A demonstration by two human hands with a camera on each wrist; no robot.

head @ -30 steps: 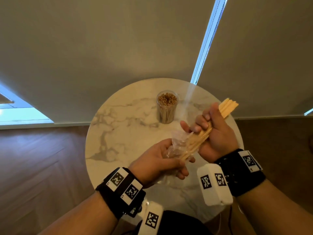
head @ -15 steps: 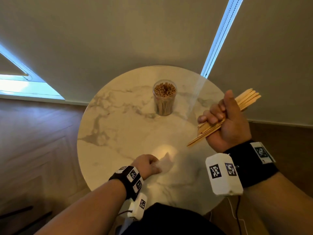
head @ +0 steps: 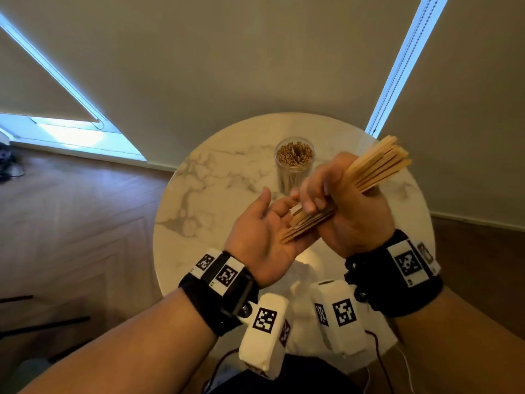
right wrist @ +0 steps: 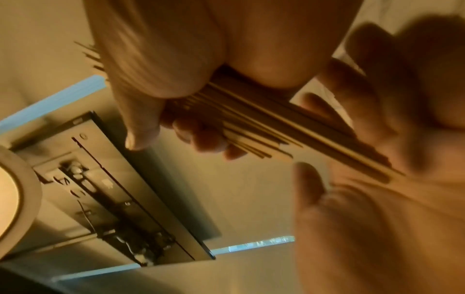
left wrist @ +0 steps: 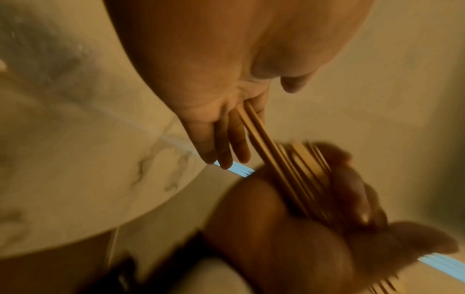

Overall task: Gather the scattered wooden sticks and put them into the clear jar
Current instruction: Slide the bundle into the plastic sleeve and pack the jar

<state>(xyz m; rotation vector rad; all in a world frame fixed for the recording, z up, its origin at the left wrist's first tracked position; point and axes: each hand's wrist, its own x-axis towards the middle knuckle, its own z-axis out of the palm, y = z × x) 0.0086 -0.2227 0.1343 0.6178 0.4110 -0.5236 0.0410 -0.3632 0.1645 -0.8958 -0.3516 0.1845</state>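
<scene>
My right hand (head: 345,206) grips a bundle of flat wooden sticks (head: 377,166) in its fist, above the round marble table (head: 199,211). The bundle slants from upper right down to lower left. Its lower ends rest against the flat palm of my left hand (head: 264,228), whose fingers are straight. In the left wrist view the sticks (left wrist: 264,139) run along my straight left fingers (left wrist: 221,139). The right wrist view shows the sticks (right wrist: 264,119) under my curled right fingers (right wrist: 201,137). The clear jar (head: 294,163), packed with thin sticks, stands upright on the table behind the hands.
A crumpled clear plastic wrapper (head: 305,268) lies on the table near its front edge, below the hands. A pale wall (head: 255,66) with a bright slit rises behind the table. Wooden floor (head: 71,223) lies on the left.
My left hand has left the plastic wrapper on the table and risen, palm flat, against the lower ends of the sticks. The right hand has brought the bundle back toward the middle.
</scene>
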